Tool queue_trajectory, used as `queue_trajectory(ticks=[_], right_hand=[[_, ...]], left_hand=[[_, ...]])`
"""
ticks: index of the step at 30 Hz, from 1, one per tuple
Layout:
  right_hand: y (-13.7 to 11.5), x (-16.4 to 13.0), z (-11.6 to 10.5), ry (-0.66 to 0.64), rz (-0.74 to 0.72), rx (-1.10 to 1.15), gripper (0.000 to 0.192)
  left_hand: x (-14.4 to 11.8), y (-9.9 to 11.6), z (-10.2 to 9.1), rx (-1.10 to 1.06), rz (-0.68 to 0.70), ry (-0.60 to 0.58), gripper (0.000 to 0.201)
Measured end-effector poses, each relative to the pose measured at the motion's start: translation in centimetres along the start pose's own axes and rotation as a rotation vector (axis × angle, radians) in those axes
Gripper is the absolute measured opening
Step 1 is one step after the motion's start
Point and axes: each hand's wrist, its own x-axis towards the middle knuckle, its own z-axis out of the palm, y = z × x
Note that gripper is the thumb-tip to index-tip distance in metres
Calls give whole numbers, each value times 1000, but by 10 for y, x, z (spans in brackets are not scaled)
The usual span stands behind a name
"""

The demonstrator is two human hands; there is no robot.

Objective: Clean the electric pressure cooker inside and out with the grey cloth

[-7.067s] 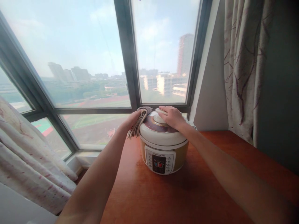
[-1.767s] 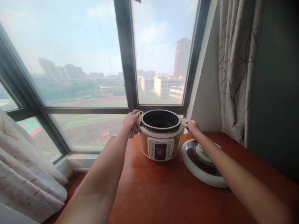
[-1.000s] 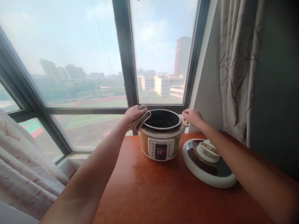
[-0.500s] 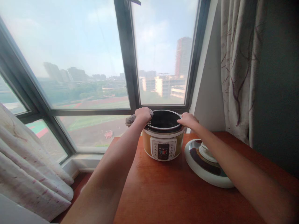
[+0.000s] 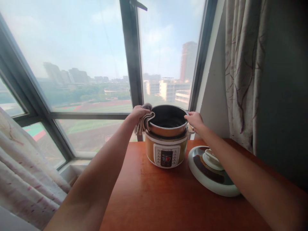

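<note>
Since the frame half a second earlier, the inner pot (image 5: 167, 122) has risen: it then sat flush in the cooker body (image 5: 166, 149), and its copper-toned wall now shows above the body's collar, with only its base still inside the opening. The left hand (image 5: 137, 114) is closed on the near-left part of the pot rim with a folded cloth (image 5: 143, 120) pinched between palm and metal; the cloth hangs down just outside that grip, against the pot wall. The right hand (image 5: 195, 120) is closed on the opposite rim, fingers curled over the edge, bare. Between the two grips the pot sits roughly level, tipped slightly toward the viewer, and its dark interior appears empty, though the bottom is in shade. The cooker body stands directly below the grips on the wooden table (image 5: 168, 199), control panel facing the viewer. The lid (image 5: 211, 175) lies flat, knob up, below and to the outside of the right-hand grip, under the right forearm and apart from the cooker. In my judgement: lid removal is complete and the pot is seated no longer; what remains is to bring its base fully clear of the collar.
</note>
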Motion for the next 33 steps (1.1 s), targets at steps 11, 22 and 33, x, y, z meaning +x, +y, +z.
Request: queue_trajectory(ticks=[11, 22, 33], right_hand=[[-78, -40, -64, 29, -169, 252, 40], [-49, -190, -118, -250, 104, 381, 72], [60, -265, -85, -315, 359, 550, 62]], left_hand=[[-64, 47, -47, -595, 169, 26, 41], [-235, 1, -61, -608, -112, 111, 63], [-306, -60, -39, -524, -331, -46, 72]])
